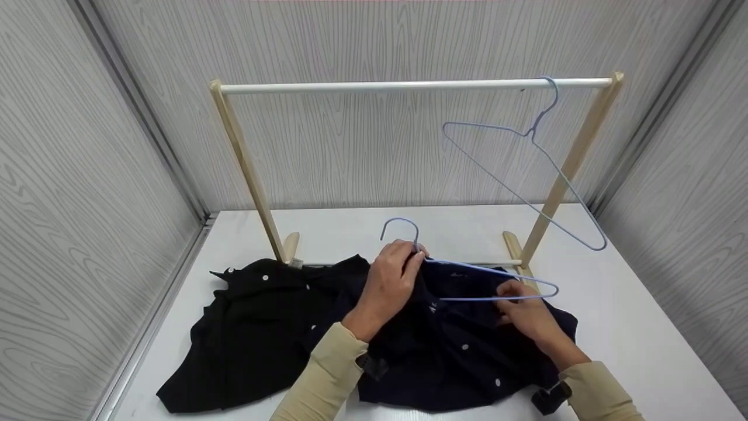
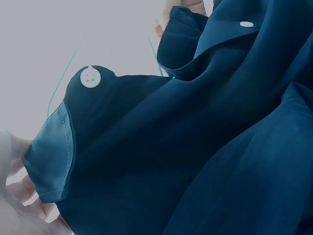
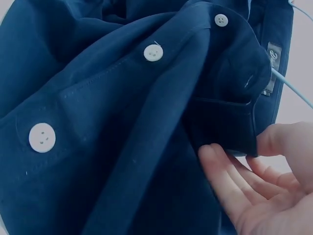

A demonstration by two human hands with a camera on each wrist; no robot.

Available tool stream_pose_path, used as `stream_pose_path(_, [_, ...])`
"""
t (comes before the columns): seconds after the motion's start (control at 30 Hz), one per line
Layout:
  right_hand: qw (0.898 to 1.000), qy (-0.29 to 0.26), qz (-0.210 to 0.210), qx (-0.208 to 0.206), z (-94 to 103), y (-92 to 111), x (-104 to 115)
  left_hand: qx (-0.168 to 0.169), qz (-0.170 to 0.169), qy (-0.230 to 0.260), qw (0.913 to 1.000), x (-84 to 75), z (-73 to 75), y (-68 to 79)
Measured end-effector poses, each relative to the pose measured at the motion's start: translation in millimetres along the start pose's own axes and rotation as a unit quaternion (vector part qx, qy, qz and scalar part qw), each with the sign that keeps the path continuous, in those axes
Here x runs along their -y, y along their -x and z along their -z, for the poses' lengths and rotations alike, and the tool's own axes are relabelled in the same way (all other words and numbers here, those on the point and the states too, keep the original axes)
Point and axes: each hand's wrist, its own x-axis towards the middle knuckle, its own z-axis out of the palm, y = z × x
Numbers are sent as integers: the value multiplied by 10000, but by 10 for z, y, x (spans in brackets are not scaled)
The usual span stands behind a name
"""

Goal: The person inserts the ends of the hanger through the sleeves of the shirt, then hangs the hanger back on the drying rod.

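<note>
A dark navy shirt (image 1: 432, 368) with white buttons (image 3: 42, 137) lies on the table below both hands. My left hand (image 1: 388, 283) grips its collar together with the neck of a light-blue wire hanger (image 1: 467, 299). The hook stands up above that hand, and one arm of the hanger extends right over the shirt. In the left wrist view, fingers hold the collar tip (image 2: 46, 161). My right hand (image 1: 526, 313), near the hanger's right end, pinches the other side of the collar (image 3: 230, 125) between thumb and fingers. The hanger's left part is hidden.
A second black garment (image 1: 251, 333) with white buttons lies left, meeting the navy shirt. Behind stands a rack with wooden legs (image 1: 248, 169) and a white rail (image 1: 374, 87). Another blue hanger (image 1: 497, 178) hangs at the rail's right. Grey panels (image 1: 374, 35) enclose the white table (image 1: 631, 327).
</note>
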Motion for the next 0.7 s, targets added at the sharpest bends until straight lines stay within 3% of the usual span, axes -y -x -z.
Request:
stream_pose_path(0.37, [9962, -862, 89, -95, 304, 134, 115, -335, -18, -499, 9982, -4, 9, -15])
stream_pose_path(0.7, [9978, -333, 565, 62, 569, 227, 245, -511, -12, -744, 9959, 0, 0, -24])
